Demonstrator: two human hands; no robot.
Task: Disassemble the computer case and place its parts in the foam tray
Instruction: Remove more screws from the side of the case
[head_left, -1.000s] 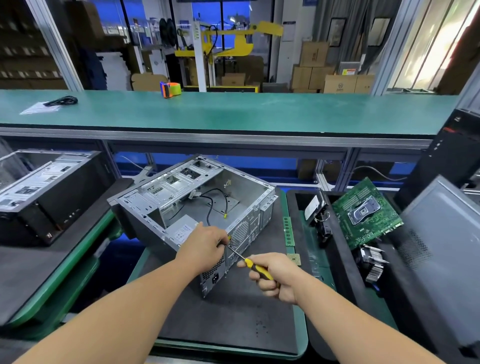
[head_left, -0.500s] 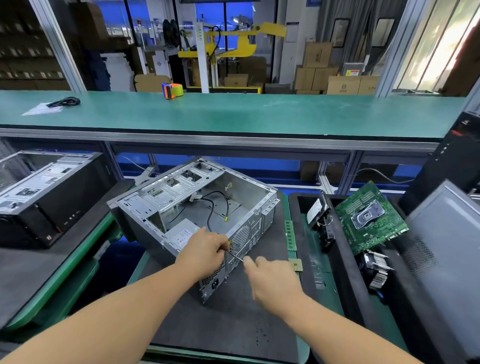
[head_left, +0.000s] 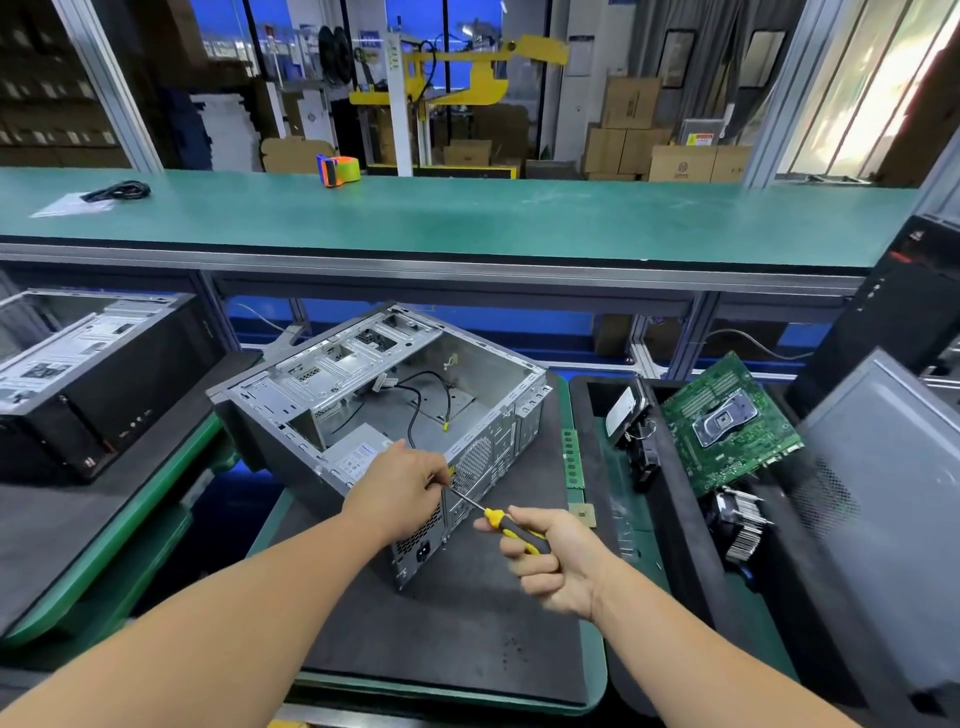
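Item: opened computer case (head_left: 384, 415) lying on its side on a dark mat (head_left: 467, 623), screwdriver (head_left: 498, 522) being applied at its rear panel.

Right hand (head_left: 553, 558) is gripping the yellow-and-black screwdriver handle, fingers curled round it, shaft pointing up-left to the case's near rear edge. Left hand (head_left: 402, 486) is resting on that same edge, fingers curled at the shaft's tip; whether they are pinching it cannot be told. Power supply (head_left: 358, 454) and black cables (head_left: 421, 400) are sitting inside the case. Foam tray (head_left: 675, 519) is lying just right of the mat, holding a green motherboard (head_left: 727, 421), a hard drive (head_left: 626, 415) and a finned heatsink (head_left: 737, 525).
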